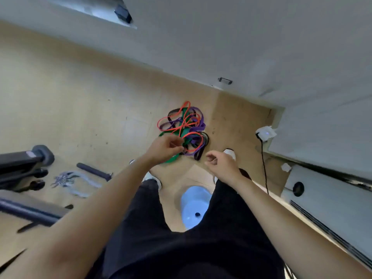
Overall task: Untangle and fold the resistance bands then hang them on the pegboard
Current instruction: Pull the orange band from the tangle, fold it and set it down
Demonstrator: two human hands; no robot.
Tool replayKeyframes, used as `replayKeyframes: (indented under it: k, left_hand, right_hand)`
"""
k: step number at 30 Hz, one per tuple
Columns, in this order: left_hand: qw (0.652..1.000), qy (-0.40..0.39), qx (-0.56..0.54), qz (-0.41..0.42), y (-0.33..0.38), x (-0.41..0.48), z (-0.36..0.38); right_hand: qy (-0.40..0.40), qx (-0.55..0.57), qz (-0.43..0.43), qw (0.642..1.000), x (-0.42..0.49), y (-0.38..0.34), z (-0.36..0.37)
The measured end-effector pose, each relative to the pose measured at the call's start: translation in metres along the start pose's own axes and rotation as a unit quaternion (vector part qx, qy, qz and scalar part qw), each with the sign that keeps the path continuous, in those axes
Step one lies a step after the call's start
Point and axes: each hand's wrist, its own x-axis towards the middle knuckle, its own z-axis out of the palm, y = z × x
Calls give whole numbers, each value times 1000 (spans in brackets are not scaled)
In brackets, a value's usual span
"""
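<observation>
A tangled heap of resistance bands point(184, 125) lies on the tan floor just ahead of my feet: red, purple, green and black loops wound through each other. My left hand point(164, 148) reaches over the heap's near left edge, fingers curled at the green and black bands; whether it grips one I cannot tell. My right hand point(220, 164) hovers to the right of the heap, fingers loosely curled and holding nothing. No pegboard is in view.
A white stool point(194, 208) stands between my legs. Metal hooks point(64, 179) and a black bar point(93, 171) lie on the floor at left beside dark gym equipment point(22, 164). A white plug with a black cable point(264, 158) sits by the wall at right.
</observation>
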Motion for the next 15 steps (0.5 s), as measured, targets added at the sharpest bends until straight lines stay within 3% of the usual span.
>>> replayKeyframes:
  k: [4, 10, 15]
  left_hand:
    - [1000, 6, -4, -23, -71, 42, 48]
    - [999, 23, 24, -30, -235, 162, 137]
    - [989, 50, 138, 36, -328, 266, 201]
  right_hand:
    - [-38, -77, -16, 996, 67, 44, 57]
    - [-41, -182, -23, 982, 238, 146, 157]
    - [30, -264, -69, 962, 363, 216, 201]
